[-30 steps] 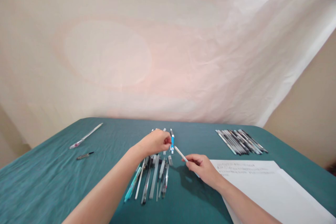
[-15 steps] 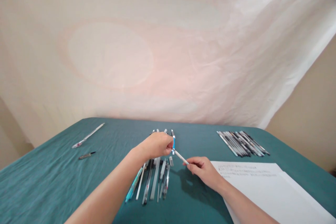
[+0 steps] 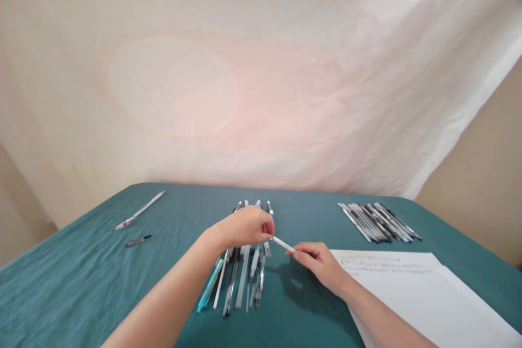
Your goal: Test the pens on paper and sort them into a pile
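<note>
A slim white pen [image 3: 283, 243] is held between my two hands above the table. My left hand [image 3: 248, 227] pinches its upper left end, the fingers curled with the back of the hand toward me. At the lower right end, my right hand [image 3: 316, 262] grips the barrel between thumb and fingers. Under my left hand and forearm lies a loose group of pens [image 3: 243, 277], several of them clear or grey, with a turquoise pen [image 3: 211, 284] at its left side. My left hand partly covers this group. A small cap-like piece [image 3: 267, 249] rests just below the white pen.
Pens lie side by side in a row [image 3: 379, 223] at the back right. Sheets of paper [image 3: 416, 299] with handwriting lie at the right front. On the left are a white pen with a clear cap [image 3: 139, 211] and a short dark piece [image 3: 138, 241]. Green cloth [image 3: 81, 277] covers the table.
Both hands keep hold of the white pen, which has shifted slightly. My left hand has moved a little to the right and now covers more of the blue pen behind it.
</note>
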`<state>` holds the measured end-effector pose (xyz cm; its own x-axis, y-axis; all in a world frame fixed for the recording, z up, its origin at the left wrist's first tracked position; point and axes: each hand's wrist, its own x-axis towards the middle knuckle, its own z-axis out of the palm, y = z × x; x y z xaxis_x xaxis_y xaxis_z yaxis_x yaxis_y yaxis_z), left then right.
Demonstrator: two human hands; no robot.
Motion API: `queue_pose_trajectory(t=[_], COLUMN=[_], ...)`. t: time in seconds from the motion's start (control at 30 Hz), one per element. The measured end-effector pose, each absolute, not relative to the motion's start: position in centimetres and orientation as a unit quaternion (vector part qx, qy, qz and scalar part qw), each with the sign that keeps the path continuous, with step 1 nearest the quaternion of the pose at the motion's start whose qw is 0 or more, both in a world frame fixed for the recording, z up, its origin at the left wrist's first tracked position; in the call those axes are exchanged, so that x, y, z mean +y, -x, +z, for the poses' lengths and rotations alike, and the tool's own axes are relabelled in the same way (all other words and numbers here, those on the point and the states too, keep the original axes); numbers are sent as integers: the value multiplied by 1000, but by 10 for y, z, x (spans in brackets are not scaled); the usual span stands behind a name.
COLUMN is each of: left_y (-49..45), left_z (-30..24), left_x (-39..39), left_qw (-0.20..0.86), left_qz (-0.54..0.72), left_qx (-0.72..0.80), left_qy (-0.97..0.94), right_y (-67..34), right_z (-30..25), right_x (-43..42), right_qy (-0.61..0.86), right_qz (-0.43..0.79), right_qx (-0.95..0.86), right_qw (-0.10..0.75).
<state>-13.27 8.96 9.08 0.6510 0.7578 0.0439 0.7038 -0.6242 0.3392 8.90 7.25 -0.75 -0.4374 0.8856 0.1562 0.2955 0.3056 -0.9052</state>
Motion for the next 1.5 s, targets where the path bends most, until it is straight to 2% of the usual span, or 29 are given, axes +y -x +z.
queue_pose_trajectory(t=[0.17, 0.3, 0.63, 0.9, 1.2, 1.4, 1.5], left_y=[133, 132, 130, 129, 130, 130, 131], left_z=[89, 85, 83, 77, 79, 77, 76], left_x=[92, 95, 96, 99, 99, 101, 101], left_qw=[256, 289, 263, 251, 260, 249, 249], left_qz=[139, 179, 212, 225, 238, 242, 245], left_qx=[404, 412, 403, 427, 426, 426, 425], left_qy=[-867, -845, -851, -839, -833, -835, -835], right_y=[-89, -89, -88, -88, -88, -89, -89], right_z=[-8, -11, -10, -15, -16, -18, -19], right_x=[73, 74, 76, 77, 79, 79, 79], right_qy=[385, 385, 412, 376, 408, 383, 384], right_qz=[482, 530, 514, 557, 540, 545, 537], right_qx=[-677, -614, -625, -587, -603, -582, -596], right_qw=[401, 440, 419, 453, 422, 467, 458])
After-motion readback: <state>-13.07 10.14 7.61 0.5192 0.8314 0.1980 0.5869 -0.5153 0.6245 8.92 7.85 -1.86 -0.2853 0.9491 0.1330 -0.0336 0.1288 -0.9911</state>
